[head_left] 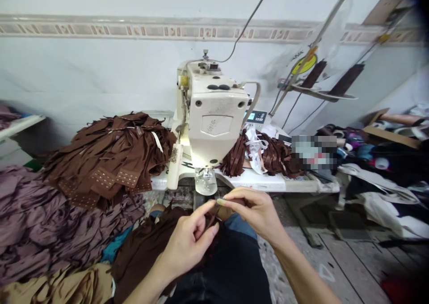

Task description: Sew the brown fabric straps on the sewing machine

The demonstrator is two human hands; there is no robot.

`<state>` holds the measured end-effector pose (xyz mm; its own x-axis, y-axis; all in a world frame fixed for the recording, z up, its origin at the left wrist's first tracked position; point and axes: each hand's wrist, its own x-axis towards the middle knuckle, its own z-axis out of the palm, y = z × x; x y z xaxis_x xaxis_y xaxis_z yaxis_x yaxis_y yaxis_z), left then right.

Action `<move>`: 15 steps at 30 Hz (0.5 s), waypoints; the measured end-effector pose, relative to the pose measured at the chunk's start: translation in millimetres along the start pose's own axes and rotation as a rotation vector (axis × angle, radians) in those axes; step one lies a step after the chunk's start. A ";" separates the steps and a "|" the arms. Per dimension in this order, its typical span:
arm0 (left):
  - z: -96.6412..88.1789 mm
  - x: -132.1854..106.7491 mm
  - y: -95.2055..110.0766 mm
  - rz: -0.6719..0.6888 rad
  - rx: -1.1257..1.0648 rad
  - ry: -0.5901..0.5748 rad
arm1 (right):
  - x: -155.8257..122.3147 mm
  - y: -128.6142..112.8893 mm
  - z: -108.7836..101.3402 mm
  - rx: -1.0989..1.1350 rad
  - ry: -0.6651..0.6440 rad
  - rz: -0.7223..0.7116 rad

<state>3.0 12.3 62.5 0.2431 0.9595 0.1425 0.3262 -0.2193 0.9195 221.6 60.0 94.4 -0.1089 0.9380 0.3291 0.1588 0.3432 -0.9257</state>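
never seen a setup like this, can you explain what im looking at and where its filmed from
There is one picture, from a camera on a person's head, looking forward and down. No robot here: the left hand and right hand are the person's own, bare, meeting at the fingertips. A sliver of brown fabric shows in the right hand; whether the left grips it too is unclear. Ahead stands a white sewing machine. On its table, a brown garment-piece pile sits left, brown strips and white strips right.
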 end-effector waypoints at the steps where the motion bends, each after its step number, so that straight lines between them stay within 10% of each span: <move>1: 0.7 0.6 0.3 -0.020 -0.008 -0.017 | 2.6 1.9 1.4 0.010 -0.020 0.025; 8: -3.2 26.3 1.9 -0.159 -0.284 -0.031 | 34.6 33.6 19.4 0.037 0.084 0.122; 15: -10.9 28.3 0.8 0.290 0.313 0.416 | 67.3 51.9 28.0 -0.037 0.143 0.034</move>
<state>0.1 41.2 71.3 0.0055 0.8274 0.5616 0.5694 -0.4643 0.6784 195.1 139.5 63.3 0.0372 0.9455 0.3234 0.1960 0.3104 -0.9302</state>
